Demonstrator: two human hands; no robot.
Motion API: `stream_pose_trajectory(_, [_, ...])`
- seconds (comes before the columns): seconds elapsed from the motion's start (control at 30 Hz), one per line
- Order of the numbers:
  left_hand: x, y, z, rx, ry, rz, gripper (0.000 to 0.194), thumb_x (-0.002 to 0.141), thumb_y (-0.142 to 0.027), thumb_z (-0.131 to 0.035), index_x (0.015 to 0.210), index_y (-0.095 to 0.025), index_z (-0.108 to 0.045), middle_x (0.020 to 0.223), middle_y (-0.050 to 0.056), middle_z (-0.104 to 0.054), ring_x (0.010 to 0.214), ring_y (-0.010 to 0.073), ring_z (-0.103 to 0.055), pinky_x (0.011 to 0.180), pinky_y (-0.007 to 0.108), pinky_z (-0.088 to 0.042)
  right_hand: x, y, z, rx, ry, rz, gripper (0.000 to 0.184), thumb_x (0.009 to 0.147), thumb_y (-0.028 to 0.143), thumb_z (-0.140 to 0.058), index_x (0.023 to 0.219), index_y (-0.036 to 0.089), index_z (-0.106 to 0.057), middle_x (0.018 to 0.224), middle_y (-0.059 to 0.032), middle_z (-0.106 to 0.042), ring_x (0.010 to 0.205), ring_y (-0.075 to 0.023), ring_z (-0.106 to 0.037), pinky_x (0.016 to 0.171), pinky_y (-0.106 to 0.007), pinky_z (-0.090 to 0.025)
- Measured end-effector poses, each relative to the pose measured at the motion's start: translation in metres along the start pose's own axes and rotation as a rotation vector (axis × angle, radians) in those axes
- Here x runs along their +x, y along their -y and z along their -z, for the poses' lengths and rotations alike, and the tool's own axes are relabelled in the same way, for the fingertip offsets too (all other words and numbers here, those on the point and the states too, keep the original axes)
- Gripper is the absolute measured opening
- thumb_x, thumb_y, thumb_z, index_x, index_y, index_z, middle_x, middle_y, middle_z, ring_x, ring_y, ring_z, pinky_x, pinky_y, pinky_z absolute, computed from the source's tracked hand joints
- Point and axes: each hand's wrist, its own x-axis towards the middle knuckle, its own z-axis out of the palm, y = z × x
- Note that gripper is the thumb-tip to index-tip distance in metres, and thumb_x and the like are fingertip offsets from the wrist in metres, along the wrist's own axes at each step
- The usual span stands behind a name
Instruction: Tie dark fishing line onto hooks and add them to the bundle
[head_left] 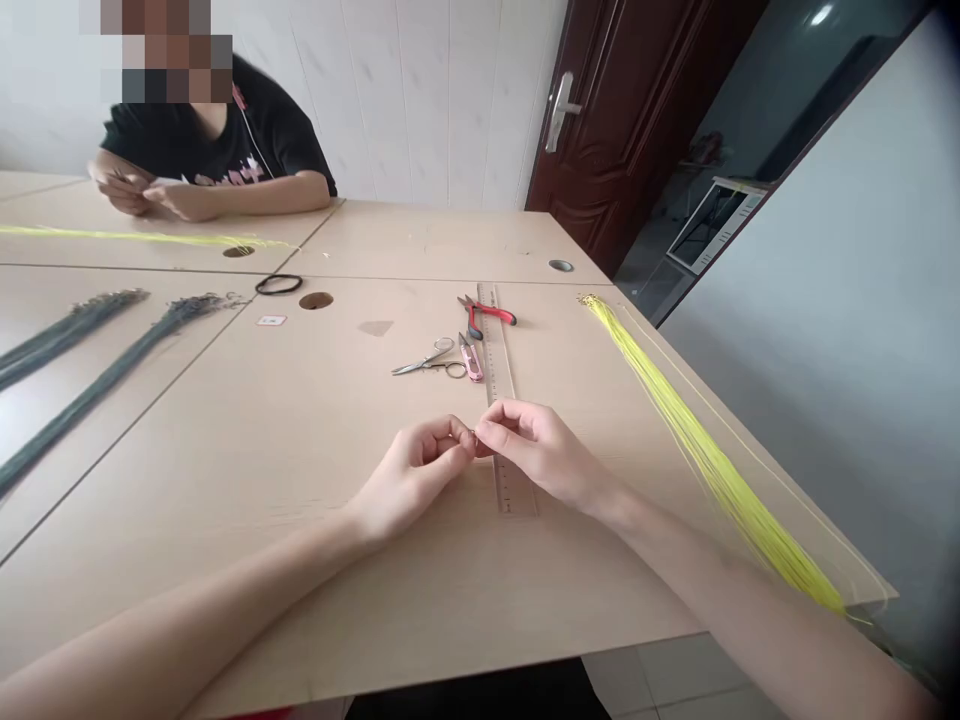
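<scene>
A tiny, dark item (474,436), too small to identify, sits between the fingertips of both hands. The left hand (420,470) pinches it, thumb against curled index finger; the right hand (536,448) pinches at the same spot, thumb and index finger nearly closed. Beneath the right fingers lies a clear plastic ruler (501,400). Just beyond the fingertips are silver metal scissors (427,362) and pink-handled thread snips (471,358); farther out, red-and-black-handled pliers (487,310) rest across the ruler. Well right of the fingers stretches a bundle of yellow strands (697,450).
</scene>
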Motion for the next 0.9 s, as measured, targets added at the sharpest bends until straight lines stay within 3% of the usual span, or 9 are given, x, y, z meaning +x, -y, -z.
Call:
stream_pose_trajectory(0.17, [-0.005, -0.006, 0.006, 0.006, 0.116, 0.097, 0.024, 0.087, -0.035, -0.049, 0.070, -0.018, -0.047, 0.054, -0.006, -0.033, 0.051, 0.0092, -0.023, 0.049, 0.024, -0.016, -0.006, 0.002, 0.001, -0.023, 0.002, -0.086, 0.017, 0.086, 0.033, -0.056, 0.079, 0.018, -0.058, 0.075, 0.0018, -0.059, 0.069, -0.0106, -0.054, 0.064, -0.024, -0.044])
stream_pose_trajectory(0.47, [-0.007, -0.007, 0.005, -0.092, 0.099, 0.111, 0.021, 0.087, -0.033, -0.048, 0.071, -0.019, -0.048, 0.057, -0.005, -0.037, 0.053, 0.0096, -0.026, 0.049, 0.023, -0.019, -0.011, 0.006, -0.004, 0.101, 0.023, -0.139, 0.007, 0.089, 0.023, -0.053, 0.086, 0.020, -0.060, 0.082, 0.0031, -0.063, 0.077, -0.0078, -0.059, 0.065, -0.016, -0.046])
stream_pose_trajectory(0.63, [-0.007, -0.004, 0.005, -0.080, 0.111, 0.140, 0.021, 0.087, -0.037, -0.047, 0.073, -0.020, -0.048, 0.057, -0.004, -0.034, 0.053, 0.0105, -0.026, 0.048, 0.023, -0.019, -0.015, 0.005, -0.005, -0.021, -0.019, -0.106, 0.005, 0.086, 0.026, -0.058, 0.083, 0.023, -0.061, 0.072, 0.0060, -0.058, 0.064, -0.0045, -0.053, 0.056, -0.012, -0.042])
stream_pose_trajectory(0.9, [-0.008, -0.006, 0.004, -0.057, 0.110, 0.125, 0.021, 0.086, -0.038, -0.047, 0.075, -0.020, -0.047, 0.053, -0.005, -0.035, 0.048, 0.0096, -0.026, 0.045, 0.022, -0.022, -0.019, 0.003, -0.005, -0.285, -0.030, -0.011, 0.005, 0.088, 0.025, -0.052, 0.084, 0.024, -0.052, 0.070, 0.0057, -0.054, 0.061, -0.0073, -0.051, 0.054, -0.017, -0.043])
